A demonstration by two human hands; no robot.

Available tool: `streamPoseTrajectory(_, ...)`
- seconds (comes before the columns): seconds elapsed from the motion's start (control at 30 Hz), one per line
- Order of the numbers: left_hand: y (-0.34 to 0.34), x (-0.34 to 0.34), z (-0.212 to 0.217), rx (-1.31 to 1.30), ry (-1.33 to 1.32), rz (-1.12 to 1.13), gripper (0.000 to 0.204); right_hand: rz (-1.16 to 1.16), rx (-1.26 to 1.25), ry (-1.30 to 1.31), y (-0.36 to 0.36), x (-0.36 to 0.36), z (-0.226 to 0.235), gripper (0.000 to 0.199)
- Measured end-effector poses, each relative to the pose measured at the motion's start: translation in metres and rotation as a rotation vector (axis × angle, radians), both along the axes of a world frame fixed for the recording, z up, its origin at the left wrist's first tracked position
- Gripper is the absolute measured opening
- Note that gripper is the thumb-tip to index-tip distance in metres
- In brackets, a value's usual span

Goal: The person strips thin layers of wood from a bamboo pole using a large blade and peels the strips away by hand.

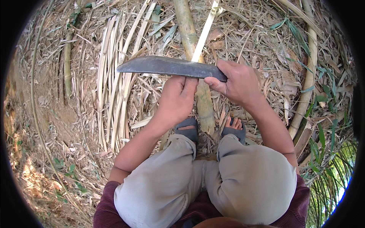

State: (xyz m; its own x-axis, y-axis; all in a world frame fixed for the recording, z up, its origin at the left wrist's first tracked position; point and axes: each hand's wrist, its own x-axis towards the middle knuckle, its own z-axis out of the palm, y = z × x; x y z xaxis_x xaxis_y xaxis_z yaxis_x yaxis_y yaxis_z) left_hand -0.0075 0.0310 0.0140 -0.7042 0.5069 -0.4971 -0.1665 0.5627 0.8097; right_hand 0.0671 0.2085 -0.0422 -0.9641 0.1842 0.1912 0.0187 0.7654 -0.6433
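A broad dark machete blade (163,66) lies crosswise in front of me, tip pointing left. My right hand (237,81) is shut on its handle end. My left hand (178,97) sits just under the blade, fingers pinched on a thin pale bamboo strip (205,32) that runs up and away past the blade. A thick green bamboo pole (192,57) lies lengthwise under both hands, reaching down between my sandalled feet (188,129).
Several split bamboo slats (114,68) lie bundled to the left on dry leaf litter. Another bamboo pole (310,76) curves down the right side. My bent knees in light trousers (213,178) fill the lower middle. Bare soil (49,102) lies at far left.
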Motion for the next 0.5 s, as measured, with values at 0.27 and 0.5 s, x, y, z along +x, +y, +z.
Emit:
streamPoseTrajectory(0.27,-0.014,0.031,0.015,-0.031,0.331,-0.153,0.029,-0.268,-0.170,-0.188,0.054,-0.034,-0.036,0.067)
streamPoseTrajectory(0.5,-0.022,0.011,0.011,0.094,-0.074,0.085,0.035,-0.674,-0.890,-0.264,0.093,-0.029,-0.049,0.062)
